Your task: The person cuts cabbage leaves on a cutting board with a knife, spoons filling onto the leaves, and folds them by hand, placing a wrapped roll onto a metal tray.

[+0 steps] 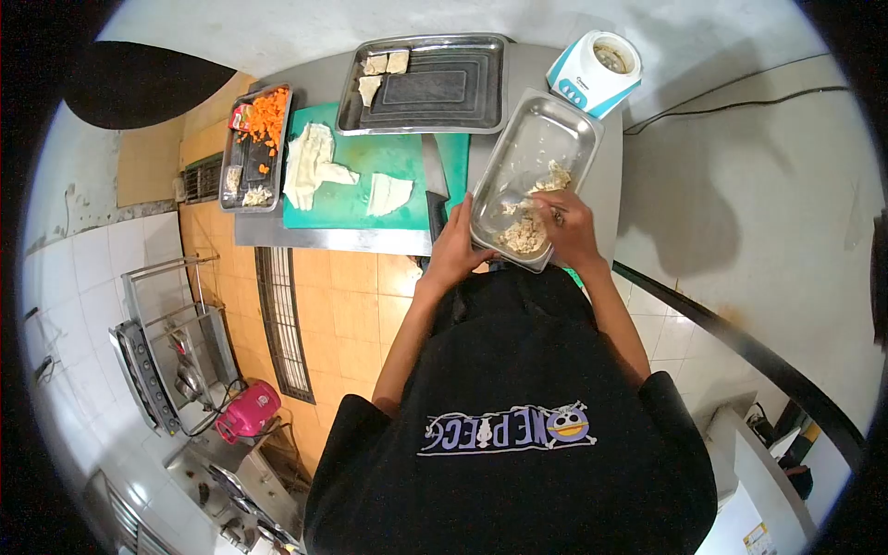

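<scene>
My left hand (455, 250) grips the near left rim of a deep metal pan (518, 139), which is set at an angle at the table's right side. My right hand (568, 227) is inside the pan's near end, its fingers closed round what looks like a spoon. Pale crumbly filling (524, 235) lies under and beside that hand, with a further clump just above it. Left of the pan a knife (435, 180) rests on the green cutting board (351, 216). On the board are a folded pale sheet (310, 166) and a smaller cut piece (389, 194).
A metal tray (444, 88) with several pale pieces stands at the back. Another tray (225, 190) at the left holds diced carrots (268, 116) and a red packet. A white and blue appliance (595, 72) is behind the pan. The table's front edge (370, 240) runs before me.
</scene>
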A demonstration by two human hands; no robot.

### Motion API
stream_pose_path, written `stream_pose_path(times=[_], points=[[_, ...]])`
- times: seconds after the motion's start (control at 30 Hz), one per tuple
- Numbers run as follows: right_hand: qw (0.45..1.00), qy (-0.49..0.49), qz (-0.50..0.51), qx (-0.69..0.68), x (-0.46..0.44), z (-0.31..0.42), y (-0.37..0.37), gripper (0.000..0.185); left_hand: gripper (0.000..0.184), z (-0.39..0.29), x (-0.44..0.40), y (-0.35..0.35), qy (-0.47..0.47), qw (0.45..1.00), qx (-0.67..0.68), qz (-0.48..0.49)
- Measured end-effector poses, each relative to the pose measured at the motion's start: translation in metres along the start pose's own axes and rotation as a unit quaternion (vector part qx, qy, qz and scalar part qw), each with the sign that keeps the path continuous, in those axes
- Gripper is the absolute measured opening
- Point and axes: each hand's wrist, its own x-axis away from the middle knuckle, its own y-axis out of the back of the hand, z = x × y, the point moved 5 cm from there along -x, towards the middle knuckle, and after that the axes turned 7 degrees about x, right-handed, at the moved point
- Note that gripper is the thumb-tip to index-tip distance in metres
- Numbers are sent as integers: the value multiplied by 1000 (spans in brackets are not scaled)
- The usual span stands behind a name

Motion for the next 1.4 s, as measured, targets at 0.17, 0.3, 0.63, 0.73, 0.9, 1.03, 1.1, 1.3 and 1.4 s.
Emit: stream_pose_path(times=[0.17, 0.3, 0.63, 0.73, 0.9, 1.03, 1.1, 1.3, 1.4], points=[[989, 24, -58, 137, 10, -21, 9, 13, 127, -3, -1, 1, 17, 1000, -14, 12], [990, 47, -34, 129, 30, -12, -8, 12, 129, 2, 0, -1, 28, 999, -15, 22], [995, -62, 53, 65, 43, -8, -18, 14, 128, 4, 1, -4, 23, 999, -33, 16], [996, -78, 33, 30, 38, -10, -17, 16, 127, 4, 0, -2, 23, 999, -32, 3], [997, 57, 11, 50, 22, -5, -19, 17, 127, 6, 4, -3, 12, 1000, -23, -3], [991, 92, 63, 79, 21, -1, -21, 14, 126, 8, 5, -3, 9, 1000, -10, -5], [989, 89, 86, 85, 23, -8, -15, 14, 126, 7, 4, -4, 11, 1000, -6, -1], [991, 25, 21, 128, 35, -15, -3, 14, 124, 5, 5, -3, 40, 999, -19, 1], [992, 14, 35, 125, 45, -1, -12, 15, 124, 4, 6, -3, 32, 999, -18, -6]])
